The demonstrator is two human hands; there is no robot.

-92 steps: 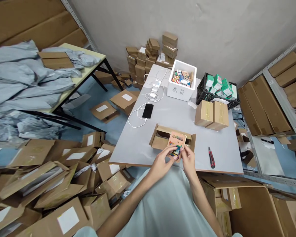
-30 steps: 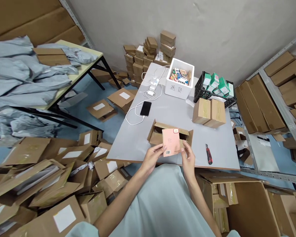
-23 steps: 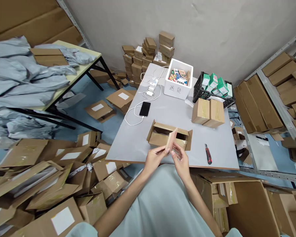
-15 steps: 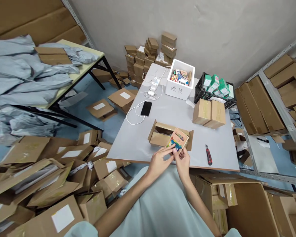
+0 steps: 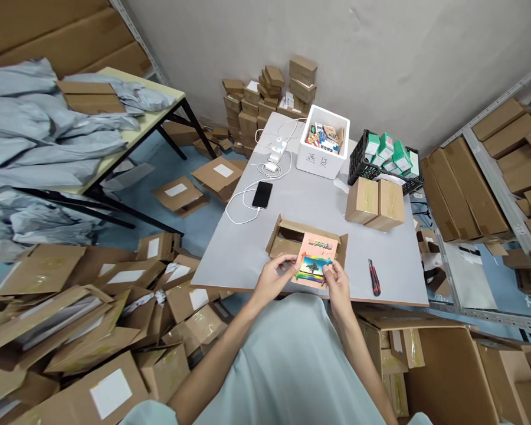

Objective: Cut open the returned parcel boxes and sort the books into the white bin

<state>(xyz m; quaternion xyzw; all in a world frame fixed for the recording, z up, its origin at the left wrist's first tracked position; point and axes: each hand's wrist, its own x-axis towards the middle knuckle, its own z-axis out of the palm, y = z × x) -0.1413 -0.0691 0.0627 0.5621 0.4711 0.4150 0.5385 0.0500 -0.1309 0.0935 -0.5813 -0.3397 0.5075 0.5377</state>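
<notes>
Standing in the middle, one grey desk [image 5: 305, 203] faces the person. Its white foam box [image 5: 321, 162] and black crate [image 5: 357, 165] sit toward the far side, perhaps to keep the near side for handling. An open cardboard carton [image 5: 285, 245] lies by the near edge, likely for easy reach. Just in front of it, above that edge, the left hand [image 5: 273, 277] pinches the left side of a pink book [image 5: 313, 252] and the right hand [image 5: 337, 282] pinches its lower right, thumbs on top, seemingly so the tree picture faces up for viewing. Counting downward in size: one foam box; one crate, its green-and-white boxes too overlapped to number; one open carton; two taped boxes [image 5: 361, 202] side by side; one book; one cabled phone [image 5: 262, 195]; one red-and-black cutter [image 5: 374, 278]
</notes>
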